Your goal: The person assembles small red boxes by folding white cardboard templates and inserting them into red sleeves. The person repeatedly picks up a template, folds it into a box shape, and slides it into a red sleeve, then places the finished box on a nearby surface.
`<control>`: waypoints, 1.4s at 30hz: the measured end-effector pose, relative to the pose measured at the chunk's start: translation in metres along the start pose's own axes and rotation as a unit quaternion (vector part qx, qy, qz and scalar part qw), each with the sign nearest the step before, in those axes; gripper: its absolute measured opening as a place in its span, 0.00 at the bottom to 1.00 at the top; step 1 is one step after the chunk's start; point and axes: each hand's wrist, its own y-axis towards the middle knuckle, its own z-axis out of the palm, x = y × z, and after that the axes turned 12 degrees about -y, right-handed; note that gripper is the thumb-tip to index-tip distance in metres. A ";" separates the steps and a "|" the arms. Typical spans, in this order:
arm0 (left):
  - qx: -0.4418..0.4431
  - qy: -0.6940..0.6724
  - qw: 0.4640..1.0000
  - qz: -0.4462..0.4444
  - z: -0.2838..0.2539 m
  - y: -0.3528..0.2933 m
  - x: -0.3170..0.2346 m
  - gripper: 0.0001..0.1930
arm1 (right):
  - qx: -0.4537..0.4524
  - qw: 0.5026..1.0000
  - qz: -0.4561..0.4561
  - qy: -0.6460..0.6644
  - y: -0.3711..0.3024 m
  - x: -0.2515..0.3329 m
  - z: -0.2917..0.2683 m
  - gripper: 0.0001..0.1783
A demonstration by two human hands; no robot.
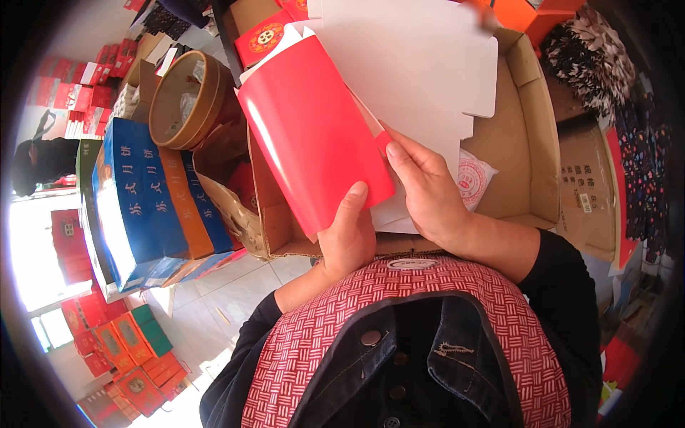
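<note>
The left hand [347,232] grips the near end of a glossy red paperboard carton [314,135], thumb pressed on its upper face and fingers hidden underneath. The right hand [432,189] pinches a narrow red flap [384,143] on the carton's right edge between thumb and fingers; the other fingers curl below and are partly out of sight. The carton slants away from both hands, stretching forward and to the left of them, its white-lined flaps standing loose at the far end.

Largest around them is an open corrugated cardboard box [539,128], which spreads beneath and beyond the hands, with its right wall well to the right of the right hand. Well to the left of the left hand stands a row of blue boxes [135,171], with an orange box [182,196] among them. A flat white card blank [399,64] with tabbed edges lies ahead of the right hand, partly behind the carton. A round wooden tub [191,132] sits forward and left of the left hand. Past the carton's far end is a red box [264,43] with a gold medallion. Smallest, a white packet [474,178] with a round red stamp lies just beside the right hand, on its right.
</note>
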 end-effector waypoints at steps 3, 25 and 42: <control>-0.002 -0.006 1.000 -0.010 0.000 0.001 -0.001 0.26 | -0.002 1.000 0.009 0.012 0.000 0.000 0.003 0.25; 0.053 0.006 0.998 -0.025 -0.002 0.002 -0.001 0.26 | 0.010 0.943 -0.184 -0.276 -0.012 0.004 0.003 0.28; 0.054 -0.071 0.994 -0.062 0.002 -0.003 -0.001 0.23 | 0.129 0.972 0.137 0.140 0.011 0.021 -0.024 0.27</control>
